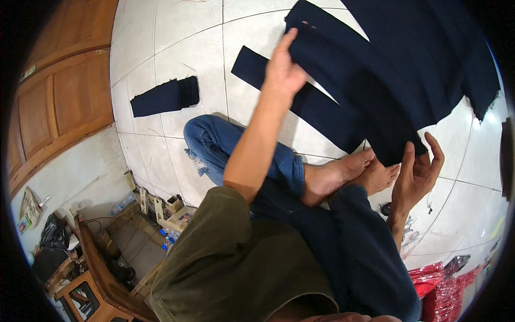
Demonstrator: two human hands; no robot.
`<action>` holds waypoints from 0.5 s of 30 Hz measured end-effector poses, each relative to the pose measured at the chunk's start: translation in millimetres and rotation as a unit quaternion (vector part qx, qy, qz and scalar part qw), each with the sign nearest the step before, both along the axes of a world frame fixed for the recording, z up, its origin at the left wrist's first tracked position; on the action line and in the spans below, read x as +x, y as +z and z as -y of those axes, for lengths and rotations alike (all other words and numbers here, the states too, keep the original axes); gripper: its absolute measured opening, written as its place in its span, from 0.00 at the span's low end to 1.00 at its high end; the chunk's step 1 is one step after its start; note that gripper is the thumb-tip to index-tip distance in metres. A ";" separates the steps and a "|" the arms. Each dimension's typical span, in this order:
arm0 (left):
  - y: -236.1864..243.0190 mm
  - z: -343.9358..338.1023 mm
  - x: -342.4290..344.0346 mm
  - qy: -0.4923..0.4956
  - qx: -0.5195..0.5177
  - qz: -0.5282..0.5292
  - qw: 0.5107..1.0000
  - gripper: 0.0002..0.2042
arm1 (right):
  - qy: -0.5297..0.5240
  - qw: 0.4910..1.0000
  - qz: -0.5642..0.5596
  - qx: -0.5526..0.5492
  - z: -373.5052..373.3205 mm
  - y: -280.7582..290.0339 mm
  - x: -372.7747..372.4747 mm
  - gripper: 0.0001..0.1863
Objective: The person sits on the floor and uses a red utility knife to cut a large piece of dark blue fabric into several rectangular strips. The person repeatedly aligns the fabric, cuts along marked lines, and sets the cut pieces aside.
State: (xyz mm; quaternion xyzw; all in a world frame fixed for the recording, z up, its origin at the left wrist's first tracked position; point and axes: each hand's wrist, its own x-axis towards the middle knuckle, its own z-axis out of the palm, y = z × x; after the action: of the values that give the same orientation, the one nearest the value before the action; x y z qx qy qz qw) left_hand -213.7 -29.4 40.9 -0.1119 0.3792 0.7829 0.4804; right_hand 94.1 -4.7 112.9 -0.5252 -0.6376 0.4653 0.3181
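A long panel of dark navy fabric point(343, 67) stretches between my two hands above the tiled floor. My left hand point(284, 70) grips its far end at the left edge, with fingertips partly hidden by the cloth. At the near end, my right hand point(416, 177) pinches a corner between thumb and fingers, the other fingers curved. Below the held panel a narrower navy strip point(322, 112) lies on the floor, partly covered. Larger dark fabric pieces point(413, 48) spread out at the far right, one with a frayed edge.
A small folded stack of navy fabric point(166, 97) sits on the white tiles at left. My bare feet point(338, 174) are close to the fabric. Wooden doors point(59, 91) stand left, a wooden frame with clutter point(102, 252) lower left, red shiny packages point(442, 295) lower right.
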 end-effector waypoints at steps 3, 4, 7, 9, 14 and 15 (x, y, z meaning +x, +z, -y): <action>5.4 54.6 -58.5 -0.047 -0.139 -0.143 0.979 0.19 | -0.003 1.000 -0.007 -0.019 5.4 -10.3 4.9 0.18; 13.1 71.8 -68.1 -0.043 -0.229 -0.200 0.952 0.21 | 0.011 0.999 -0.002 -0.043 7.3 -12.9 4.1 0.18; 16.4 117.8 -95.4 -0.117 -0.406 -0.354 0.834 0.22 | 0.067 0.993 0.026 -0.097 14.0 -18.5 -0.1 0.17; 6.0 135.4 -106.9 -0.148 -0.445 -0.377 0.799 0.21 | 0.108 0.989 0.034 -0.092 18.7 -34.6 -3.4 0.10; -12.7 137.3 -105.6 -0.125 -0.491 -0.473 0.721 0.15 | 0.173 0.954 0.236 -0.066 28.1 -54.7 -8.7 0.08; -14.5 138.6 -106.4 -0.126 -0.500 -0.477 0.712 0.17 | 0.184 0.948 0.251 -0.068 28.7 -54.2 -10.9 0.08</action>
State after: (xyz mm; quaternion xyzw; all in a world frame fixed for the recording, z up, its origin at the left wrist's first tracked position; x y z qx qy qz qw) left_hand -320.2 -168.0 26.4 0.1018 0.9045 0.3606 0.2035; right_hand 83.2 -33.5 58.7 -0.5189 -0.7493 0.4109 0.0204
